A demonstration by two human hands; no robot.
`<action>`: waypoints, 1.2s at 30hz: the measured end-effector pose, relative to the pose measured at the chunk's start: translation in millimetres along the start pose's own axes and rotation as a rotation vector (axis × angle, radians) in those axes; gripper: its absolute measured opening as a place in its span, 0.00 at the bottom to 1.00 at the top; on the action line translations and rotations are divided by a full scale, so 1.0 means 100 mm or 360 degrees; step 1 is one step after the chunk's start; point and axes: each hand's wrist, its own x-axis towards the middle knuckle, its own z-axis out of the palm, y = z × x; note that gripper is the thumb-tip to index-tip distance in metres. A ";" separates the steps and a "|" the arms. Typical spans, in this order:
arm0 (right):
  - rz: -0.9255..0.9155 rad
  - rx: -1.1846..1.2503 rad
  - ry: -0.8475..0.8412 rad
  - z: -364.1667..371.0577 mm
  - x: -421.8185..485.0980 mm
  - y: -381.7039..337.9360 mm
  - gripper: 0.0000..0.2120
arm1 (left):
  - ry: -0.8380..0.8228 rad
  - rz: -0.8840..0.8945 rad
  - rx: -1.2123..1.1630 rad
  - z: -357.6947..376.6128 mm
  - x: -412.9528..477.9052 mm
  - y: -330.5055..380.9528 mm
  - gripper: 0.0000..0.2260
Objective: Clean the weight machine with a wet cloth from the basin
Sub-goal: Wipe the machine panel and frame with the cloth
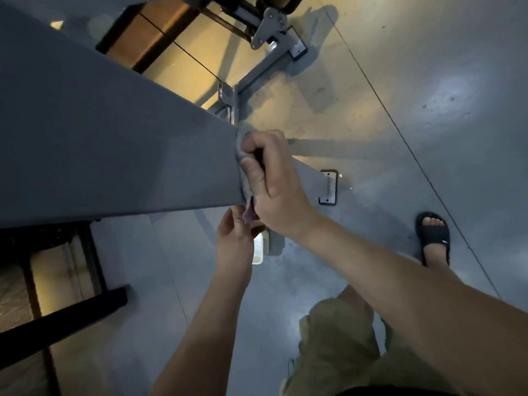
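A broad grey panel of the weight machine fills the left half of the head view, seen from above. My right hand grips a grey cloth and holds it against the panel's right edge. A purplish tail of the cloth hangs below that hand. My left hand is just beneath the panel's lower corner, fingers curled up at the hanging tail; whether it pinches the cloth is unclear. A white basin stands on the floor, mostly hidden behind my left hand.
The machine's grey base frame and bolted foot plates lie on the grey floor beyond my hands. A black frame bar crosses the lower left. My right foot in a black sandal stands at right.
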 end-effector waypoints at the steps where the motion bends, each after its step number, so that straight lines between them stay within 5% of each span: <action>1: -0.0017 -0.0068 0.0031 0.01 -0.03 0.15 0.07 | -0.0025 0.0024 0.0029 0.03 0.03 -0.05 0.17; 6: 0.0651 -0.0193 0.0159 0.00 -0.50 1.44 0.09 | -0.0109 0.0123 -0.0157 0.21 0.19 -0.15 0.42; 9: 0.1112 -0.0111 0.0149 0.02 -0.67 2.04 0.04 | -0.0048 0.0223 -0.0052 0.21 0.24 -0.37 0.24; 12: 0.1296 -0.0044 0.0221 0.05 -0.69 2.14 0.11 | 0.0011 0.0185 0.0048 0.25 0.25 -0.52 0.21; 16: 0.1202 0.0156 0.0145 0.12 -0.68 1.45 0.25 | 0.0012 0.0071 0.0114 0.31 0.27 -0.68 0.19; 20: 0.0936 0.0298 0.0024 0.10 -0.70 0.86 0.28 | -0.0003 -0.0212 -0.0106 0.38 0.31 -0.87 0.31; 25: 0.0560 0.0275 -0.0231 0.06 -0.88 1.07 0.31 | 0.0076 -0.0420 -0.0262 0.44 0.45 -1.16 0.26; 36: 0.1274 0.0186 -0.0227 -0.04 -1.47 3.06 0.26 | 0.0129 -0.0368 0.0016 1.11 0.99 -1.99 0.20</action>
